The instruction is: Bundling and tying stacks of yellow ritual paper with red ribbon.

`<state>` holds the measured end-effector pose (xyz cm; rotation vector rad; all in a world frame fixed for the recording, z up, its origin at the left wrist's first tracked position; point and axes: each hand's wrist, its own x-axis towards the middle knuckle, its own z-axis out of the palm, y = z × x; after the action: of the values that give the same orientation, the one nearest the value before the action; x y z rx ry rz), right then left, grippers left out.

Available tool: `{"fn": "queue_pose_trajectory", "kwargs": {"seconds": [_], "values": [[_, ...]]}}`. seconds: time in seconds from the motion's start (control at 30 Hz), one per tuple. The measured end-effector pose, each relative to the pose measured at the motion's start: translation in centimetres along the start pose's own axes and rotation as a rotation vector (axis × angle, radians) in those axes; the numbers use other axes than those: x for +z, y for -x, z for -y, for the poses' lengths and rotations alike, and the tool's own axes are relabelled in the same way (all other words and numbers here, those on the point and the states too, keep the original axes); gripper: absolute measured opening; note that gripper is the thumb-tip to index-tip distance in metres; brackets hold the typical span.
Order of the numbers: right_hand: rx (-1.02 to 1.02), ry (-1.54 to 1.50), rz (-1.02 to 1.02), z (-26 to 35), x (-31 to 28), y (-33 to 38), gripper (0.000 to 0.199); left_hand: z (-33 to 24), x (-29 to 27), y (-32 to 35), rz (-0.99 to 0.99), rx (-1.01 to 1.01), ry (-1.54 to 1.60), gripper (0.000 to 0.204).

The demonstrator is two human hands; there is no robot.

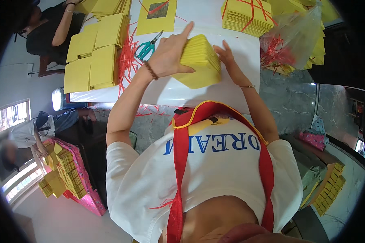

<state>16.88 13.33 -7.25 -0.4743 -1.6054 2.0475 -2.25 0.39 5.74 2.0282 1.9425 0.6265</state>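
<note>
A thick stack of yellow folded paper (pixel 202 60) stands on the white table before me, its layered edges facing up. My left hand (pixel 168 54) grips the stack's left side, thumb across the near face and index finger stretched out past the far end. On the other side, my right hand (pixel 230 62) is open with its fingers apart, close by the stack's right edge; whether the fingertips touch it I cannot tell. Green-handled scissors (pixel 147 49) lie just left of my left hand, beside a heap of red plastic ties (pixel 127 56).
Piles of yellow paper (pixel 103 65) cover the table's left. A red-tied bundle (pixel 247 16) sits at the far right, near a clear plastic bag (pixel 296 40). Two other people are on the left, one by a pink box (pixel 83 178) of yellow bundles. A carton (pixel 328 186) stands at right.
</note>
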Motion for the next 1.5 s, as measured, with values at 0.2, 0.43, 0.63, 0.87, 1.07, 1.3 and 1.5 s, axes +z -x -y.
{"fn": "queue_pose_trajectory", "kwargs": {"seconds": [0.2, 0.43, 0.63, 0.87, 1.07, 1.3, 1.5], "values": [[0.149, -0.249, 0.227, -0.2, -0.8, 1.2, 0.093, 2.7, -0.5, 2.3, -0.135, -0.164, 0.658, 0.117], [-0.094, 0.189, 0.156, 4.5, 1.6, 1.3, 0.102, 5.8, 4.4, 2.6, -0.372, -0.233, 1.054, 0.113], [-0.058, 0.423, 0.022, 1.1, -0.3, 1.2, 0.098, 7.6, 9.1, 2.7, -0.262, -0.151, 0.961, 0.113], [0.010, 0.398, 0.053, -0.9, -1.7, 0.9, 0.074, 8.4, 8.7, 3.0, -0.074, -0.173, 0.977, 0.113], [0.019, 0.398, 0.034, -1.1, -1.6, 0.9, 0.073, 5.9, 3.5, 1.1, -0.309, 0.126, 0.043, 0.019], [0.024, 0.354, 0.052, -0.2, -0.9, 0.8, 0.069, 5.0, 2.4, 0.3, -0.199, 0.176, -0.154, 0.012], [-0.034, 0.411, 0.090, -0.3, -1.1, 0.7, 0.072, 6.7, 3.0, 1.0, -0.213, -0.263, 0.889, 0.016]]}}
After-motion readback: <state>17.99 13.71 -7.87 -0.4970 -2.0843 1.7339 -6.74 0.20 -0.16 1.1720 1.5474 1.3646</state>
